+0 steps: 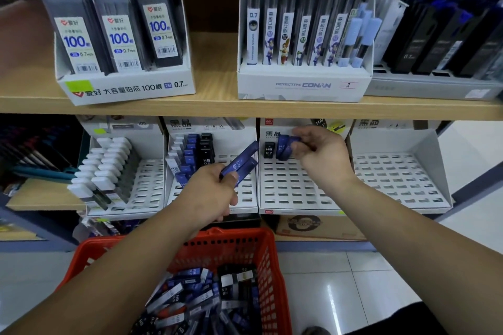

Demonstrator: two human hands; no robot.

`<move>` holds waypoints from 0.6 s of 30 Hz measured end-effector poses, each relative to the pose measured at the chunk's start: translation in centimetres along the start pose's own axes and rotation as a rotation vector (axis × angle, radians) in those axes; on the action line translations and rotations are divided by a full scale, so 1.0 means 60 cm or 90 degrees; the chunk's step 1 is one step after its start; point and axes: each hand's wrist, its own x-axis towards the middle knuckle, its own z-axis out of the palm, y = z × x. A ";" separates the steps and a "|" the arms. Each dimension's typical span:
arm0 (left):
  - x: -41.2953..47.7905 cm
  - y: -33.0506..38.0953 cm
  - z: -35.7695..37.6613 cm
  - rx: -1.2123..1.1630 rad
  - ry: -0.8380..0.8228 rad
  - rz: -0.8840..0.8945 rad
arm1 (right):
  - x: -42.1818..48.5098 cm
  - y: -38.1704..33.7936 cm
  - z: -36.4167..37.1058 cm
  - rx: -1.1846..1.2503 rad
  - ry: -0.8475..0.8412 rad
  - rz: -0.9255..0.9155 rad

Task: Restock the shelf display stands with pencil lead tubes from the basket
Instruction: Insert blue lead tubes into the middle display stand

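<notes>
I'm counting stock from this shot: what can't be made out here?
Head view only.
- Blue lead tubes in the right hand: fingers cover them, count unclear.
- Red basket: near end cut off by the bottom edge, left forearm covers its left side.
- Black packs at upper right: blurred, most print unreadable.

"What sort of place is this?"
"A stationery shop. At twelve o'clock a pale wooden shelf carries white cardboard display stands, one with a white label marked 2. At six o'clock, a red plastic shopping basket of pencil lead tubes."
</notes>
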 end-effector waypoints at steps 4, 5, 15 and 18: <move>-0.002 0.001 0.001 -0.011 -0.002 0.010 | 0.001 -0.012 -0.001 -0.025 0.051 -0.006; -0.002 0.002 0.001 -0.015 -0.002 0.012 | 0.002 -0.019 -0.001 -0.039 0.066 -0.011; -0.011 -0.017 0.048 0.050 -0.069 -0.002 | 0.021 -0.008 0.026 -0.114 0.002 0.039; -0.003 -0.024 0.062 0.124 -0.058 -0.005 | 0.024 -0.009 0.034 -0.156 -0.018 0.038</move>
